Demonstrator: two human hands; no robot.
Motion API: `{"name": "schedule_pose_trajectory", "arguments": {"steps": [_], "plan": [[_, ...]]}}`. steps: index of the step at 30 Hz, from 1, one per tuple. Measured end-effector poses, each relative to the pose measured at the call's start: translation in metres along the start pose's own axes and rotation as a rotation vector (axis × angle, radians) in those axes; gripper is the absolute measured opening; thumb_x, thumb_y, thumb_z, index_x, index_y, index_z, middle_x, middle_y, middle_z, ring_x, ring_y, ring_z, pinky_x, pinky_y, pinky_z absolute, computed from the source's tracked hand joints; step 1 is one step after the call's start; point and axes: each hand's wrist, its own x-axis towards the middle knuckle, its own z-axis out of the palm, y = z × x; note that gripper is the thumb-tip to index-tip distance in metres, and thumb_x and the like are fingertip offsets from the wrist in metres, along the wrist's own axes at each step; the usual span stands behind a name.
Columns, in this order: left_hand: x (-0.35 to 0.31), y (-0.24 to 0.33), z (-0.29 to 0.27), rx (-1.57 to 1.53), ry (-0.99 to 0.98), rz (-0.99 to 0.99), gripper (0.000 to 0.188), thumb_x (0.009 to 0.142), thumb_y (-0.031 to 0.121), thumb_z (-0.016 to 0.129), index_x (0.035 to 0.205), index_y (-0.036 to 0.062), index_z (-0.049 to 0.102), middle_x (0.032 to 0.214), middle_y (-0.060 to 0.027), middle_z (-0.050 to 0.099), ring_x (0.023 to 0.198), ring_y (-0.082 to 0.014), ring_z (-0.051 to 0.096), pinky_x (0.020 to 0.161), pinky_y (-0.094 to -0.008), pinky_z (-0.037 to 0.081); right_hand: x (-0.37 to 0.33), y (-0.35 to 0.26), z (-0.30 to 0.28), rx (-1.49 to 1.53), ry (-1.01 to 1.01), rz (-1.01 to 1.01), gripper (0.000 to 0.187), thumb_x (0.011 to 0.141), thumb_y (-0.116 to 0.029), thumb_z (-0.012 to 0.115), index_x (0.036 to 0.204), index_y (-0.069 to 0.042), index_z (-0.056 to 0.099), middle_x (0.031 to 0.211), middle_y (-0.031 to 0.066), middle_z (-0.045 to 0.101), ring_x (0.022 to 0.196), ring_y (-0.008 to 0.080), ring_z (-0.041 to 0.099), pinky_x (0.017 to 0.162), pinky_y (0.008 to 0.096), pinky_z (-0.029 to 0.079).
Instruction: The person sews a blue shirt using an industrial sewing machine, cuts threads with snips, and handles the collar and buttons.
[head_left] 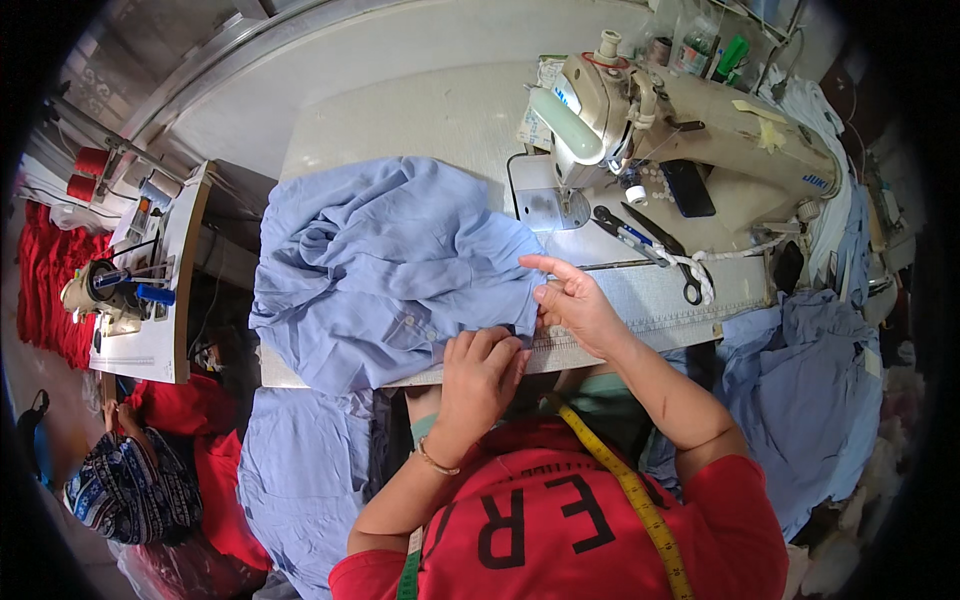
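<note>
A crumpled light blue shirt (pixel 390 250) lies on the sewing table, with small pale buttons showing near its front edge. My left hand (pixel 482 375) is closed on the shirt's near edge, fingers bent and pressed together; the fingertips are partly hidden. At the shirt's right edge, my right hand (pixel 578 308) pinches the cloth between the thumb and curled fingers while its index finger points out to the left. Just beyond the right hand stands a beige sewing machine (pixel 690 100), its needle plate (pixel 545 210) next to the cloth.
Black scissors (pixel 660 235), a phone (pixel 688 188) and white cord (pixel 735 252) lie right of the needle. More blue garments hang at the right (pixel 800 390) and lower left (pixel 305 470). A yellow tape measure (pixel 635 490) hangs over my chest. Another person (pixel 135 480) sits left by a second machine (pixel 105 295).
</note>
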Motion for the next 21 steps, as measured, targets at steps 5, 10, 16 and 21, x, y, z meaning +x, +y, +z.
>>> {"name": "schedule_pose_trajectory", "arguments": {"steps": [5,10,16,21], "plan": [[0.014,0.005,0.003,-0.167,0.044,-0.153,0.015,0.074,0.006,0.068,0.086,0.0033,0.058,0.088,-0.0099,0.056,0.079,-0.0281,0.054,0.069,-0.0369,0.043,-0.005,-0.004,0.007,-0.039,0.022,-0.026,0.044,0.089,-0.006,0.053,0.133,-0.006,0.043,0.069,-0.0071,0.048,0.063,0.0009,0.046,0.061,0.0178,0.041],[0.027,0.007,0.012,-0.072,0.104,-0.131,0.016,0.072,0.002,0.067,0.084,0.0016,0.057,0.089,-0.0122,0.055,0.079,-0.0295,0.055,0.07,-0.0369,0.044,-0.009,-0.004,0.004,-0.208,-0.01,-0.095,0.051,0.087,0.002,0.049,0.136,-0.005,0.04,0.066,-0.0085,0.042,0.06,-0.0005,0.037,0.055,0.0165,0.032],[0.026,-0.001,0.024,-0.022,0.12,-0.054,0.014,0.075,0.001,0.063,0.087,0.0004,0.055,0.091,-0.0129,0.054,0.078,-0.0302,0.052,0.069,-0.0396,0.041,-0.01,0.001,0.011,-0.224,0.032,-0.151,0.054,0.084,0.008,0.049,0.137,-0.003,0.038,0.065,-0.0098,0.036,0.06,-0.0004,0.033,0.056,0.0161,0.029],[0.022,-0.006,0.026,-0.308,0.08,-0.241,0.01,0.079,-0.002,0.058,0.087,-0.0008,0.052,0.091,-0.0148,0.053,0.077,-0.0324,0.052,0.069,-0.0389,0.042,-0.011,0.003,0.013,-0.273,0.068,-0.192,0.053,0.085,0.008,0.048,0.136,-0.004,0.04,0.068,-0.0093,0.037,0.062,-0.0004,0.035,0.056,0.0162,0.03]]}}
